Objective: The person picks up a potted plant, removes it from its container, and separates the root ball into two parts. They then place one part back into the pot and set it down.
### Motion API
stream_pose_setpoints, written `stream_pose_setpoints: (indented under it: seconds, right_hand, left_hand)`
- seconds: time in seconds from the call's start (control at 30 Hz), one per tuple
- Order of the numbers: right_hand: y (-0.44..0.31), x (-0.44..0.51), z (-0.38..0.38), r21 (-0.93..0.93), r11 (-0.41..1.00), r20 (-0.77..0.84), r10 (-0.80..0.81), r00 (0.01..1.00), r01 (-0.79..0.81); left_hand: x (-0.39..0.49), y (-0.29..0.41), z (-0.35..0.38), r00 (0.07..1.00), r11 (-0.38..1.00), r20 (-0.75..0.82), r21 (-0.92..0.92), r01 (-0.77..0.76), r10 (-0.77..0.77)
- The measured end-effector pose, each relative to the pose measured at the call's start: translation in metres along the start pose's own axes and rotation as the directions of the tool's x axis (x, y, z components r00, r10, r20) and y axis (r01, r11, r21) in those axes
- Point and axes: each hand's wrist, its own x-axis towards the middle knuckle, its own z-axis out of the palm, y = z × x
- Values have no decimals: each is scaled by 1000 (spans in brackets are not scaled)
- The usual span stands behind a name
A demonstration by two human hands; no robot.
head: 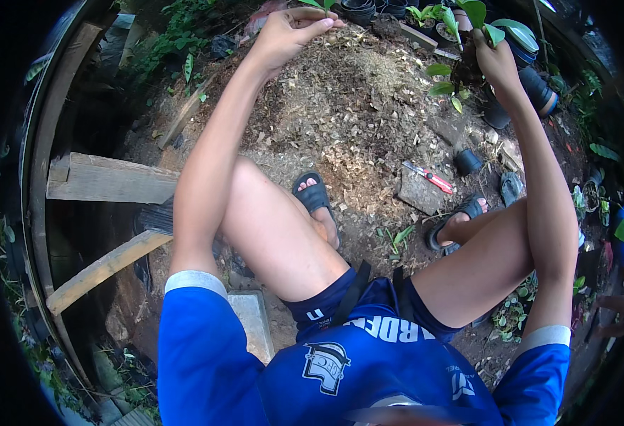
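Observation:
My right hand [495, 61] grips a leafy potted-type plant [469, 64] by its stem, with dark soil clinging to its roots and broad green leaves above and below. My left hand [293, 34] is raised at the top edge, thumb and fingers brought together. Green leaves [320, 4] show just above those fingers; whether they are held cannot be made out. Between the hands lies a mound of soil mixed with wood chips [344, 90]. A red utility knife [431, 178] rests on a flat stone [421, 191] near my right foot.
Black plastic pots [535, 90] cluster at the upper right, and a small black pot [468, 162] lies nearer. Wooden planks [115, 178] jut in from the left. A concrete block [250, 322] sits beside my left hip. Another person's hand [618, 314] appears at the right edge.

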Motion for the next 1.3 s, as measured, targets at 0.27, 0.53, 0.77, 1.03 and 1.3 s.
stream_pose_setpoints:
  seconds: [0.27, 0.53, 0.77, 1.03, 1.3]
  right_hand:
    - [-14, -8, 0, 8, 998, -3, -66, 998, 66]
    - [-10, -10, -9, -118, 982, -29, -152, 988, 148]
    - [-15, -12, -15, -50, 994, 12, -100, 995, 101]
    - [-16, -16, -19, -114, 977, -27, -183, 983, 179]
    - [-18, -16, -21, -169, 946, 15, -279, 960, 277]
  left_hand:
    - [0, -4, -8, 995, 997, -84, -62, -49, 44]
    - [-17, 21, 12, 977, 840, 132, -501, 211, -167]
    - [-15, 38, 13, 985, 782, 164, -607, 143, -53]
    - [-9, 29, 21, 990, 854, 76, -516, -66, 122]
    - [-14, 38, 20, 993, 924, 22, -370, -101, 118]
